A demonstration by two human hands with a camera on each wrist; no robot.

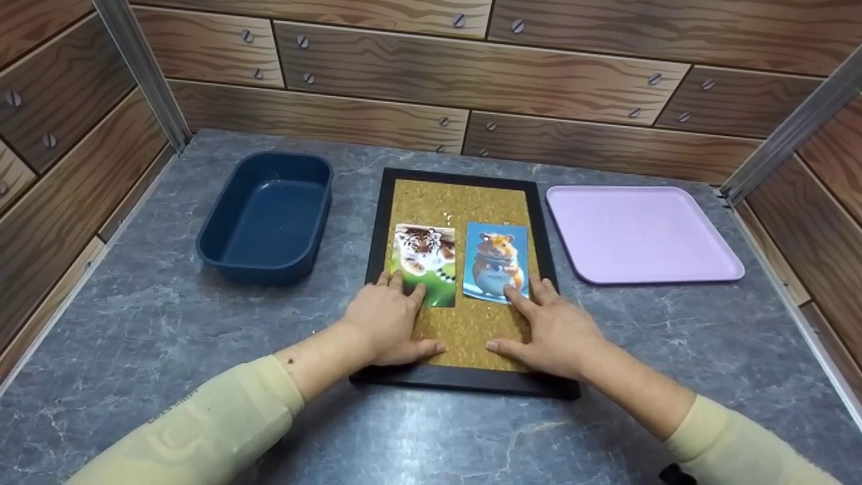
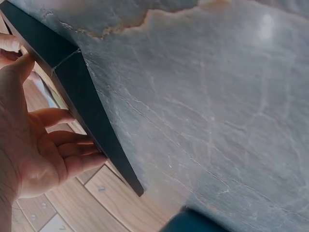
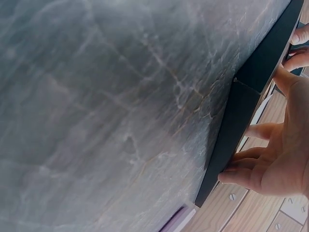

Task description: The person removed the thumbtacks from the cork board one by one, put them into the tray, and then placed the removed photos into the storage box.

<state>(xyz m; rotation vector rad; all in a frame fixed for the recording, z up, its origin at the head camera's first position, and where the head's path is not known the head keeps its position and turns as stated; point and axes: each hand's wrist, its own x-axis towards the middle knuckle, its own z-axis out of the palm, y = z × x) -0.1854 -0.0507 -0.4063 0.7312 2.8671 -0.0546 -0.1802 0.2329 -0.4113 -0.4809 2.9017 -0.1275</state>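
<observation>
A worktop (image 1: 168,323) stretched beneath the left grip (image 1: 387,327) and right grip (image 1: 559,330), spread on a framed board (image 1: 465,199). A tray (image 1: 646,236) lay beyond the right, a tub (image 1: 269,225) beyond the left. Index fingers touched the tiger picture (image 1: 425,252) and hamster picture (image 1: 497,259).

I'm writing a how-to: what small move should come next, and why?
Probably lift the left hand and right hand straight up: the tiger picture and hamster picture lie side by side, apart, on the cork board, while fingers overlap both, so dragging could shift them.
</observation>
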